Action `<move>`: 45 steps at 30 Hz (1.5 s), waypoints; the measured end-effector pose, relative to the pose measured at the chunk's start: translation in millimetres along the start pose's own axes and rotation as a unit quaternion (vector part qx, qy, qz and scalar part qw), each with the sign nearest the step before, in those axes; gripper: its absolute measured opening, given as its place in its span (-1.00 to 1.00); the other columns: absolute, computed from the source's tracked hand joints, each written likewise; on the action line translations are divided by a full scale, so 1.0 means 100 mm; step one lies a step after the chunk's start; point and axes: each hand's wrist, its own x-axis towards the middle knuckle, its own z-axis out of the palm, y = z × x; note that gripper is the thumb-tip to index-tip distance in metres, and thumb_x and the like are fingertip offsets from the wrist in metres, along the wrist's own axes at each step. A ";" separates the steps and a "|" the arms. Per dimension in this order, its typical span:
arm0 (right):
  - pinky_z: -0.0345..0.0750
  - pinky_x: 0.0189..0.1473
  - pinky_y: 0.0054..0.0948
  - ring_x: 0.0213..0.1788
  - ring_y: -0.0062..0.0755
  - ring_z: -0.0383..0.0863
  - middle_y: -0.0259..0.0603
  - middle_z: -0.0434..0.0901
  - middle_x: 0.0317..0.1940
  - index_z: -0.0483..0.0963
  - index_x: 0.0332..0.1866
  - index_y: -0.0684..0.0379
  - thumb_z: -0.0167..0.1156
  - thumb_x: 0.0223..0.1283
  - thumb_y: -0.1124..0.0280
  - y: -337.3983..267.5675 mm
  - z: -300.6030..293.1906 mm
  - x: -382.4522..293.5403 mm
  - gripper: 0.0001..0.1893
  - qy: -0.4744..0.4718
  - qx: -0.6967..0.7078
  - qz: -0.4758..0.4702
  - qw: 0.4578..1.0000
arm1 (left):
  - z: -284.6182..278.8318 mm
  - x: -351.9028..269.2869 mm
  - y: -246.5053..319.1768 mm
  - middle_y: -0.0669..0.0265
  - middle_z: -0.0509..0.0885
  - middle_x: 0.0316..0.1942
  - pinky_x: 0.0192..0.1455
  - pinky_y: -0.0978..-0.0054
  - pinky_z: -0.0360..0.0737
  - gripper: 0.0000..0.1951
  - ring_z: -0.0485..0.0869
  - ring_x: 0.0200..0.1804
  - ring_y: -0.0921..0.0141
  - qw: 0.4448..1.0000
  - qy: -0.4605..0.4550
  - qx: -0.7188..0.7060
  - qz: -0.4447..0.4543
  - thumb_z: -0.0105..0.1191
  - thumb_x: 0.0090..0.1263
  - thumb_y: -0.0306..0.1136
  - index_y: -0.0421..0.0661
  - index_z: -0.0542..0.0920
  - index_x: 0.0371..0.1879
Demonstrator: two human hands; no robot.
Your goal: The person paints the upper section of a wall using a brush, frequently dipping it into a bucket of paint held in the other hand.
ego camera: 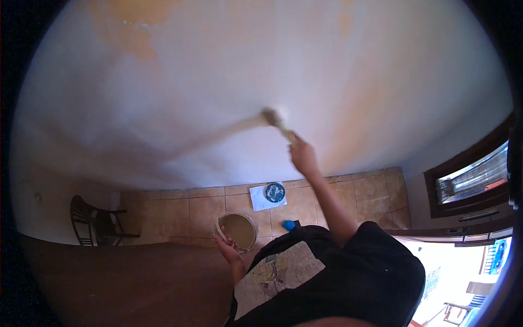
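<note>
My right hand (303,155) grips the handle of a paintbrush (284,127), blurred by motion. Its bristles are at the wall (220,90), which is whitish with orange patches showing through. Lower down, my left hand (227,246) holds a bucket (254,220) by its rim or handle; I cannot tell which. The inside of the bucket looks beige, and how full it is does not show clearly. On the floor by the foot of the wall, a dark round lid (275,192) with whitish smears lies on a white sheet (257,199).
Orange-brown tiles (171,214) cover the floor. A dark wooden chair (104,225) stands at left, beyond a large brown surface (130,282). At right are a dark-framed window (433,192) and a bright opening (441,269). Something blue (288,225) shows near my body.
</note>
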 end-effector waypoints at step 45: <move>0.43 -0.28 -0.02 -0.32 0.20 0.45 0.25 0.34 -0.26 -0.20 0.35 0.24 -0.08 0.07 0.56 -0.86 1.01 -0.12 -0.29 0.040 0.097 0.098 0.990 | 0.06 -0.05 0.04 0.57 0.26 -0.64 -0.62 0.76 0.04 -0.53 0.14 -0.64 0.70 1.000 0.013 0.010 -0.005 -0.40 0.41 0.06 -0.01 0.46 -0.01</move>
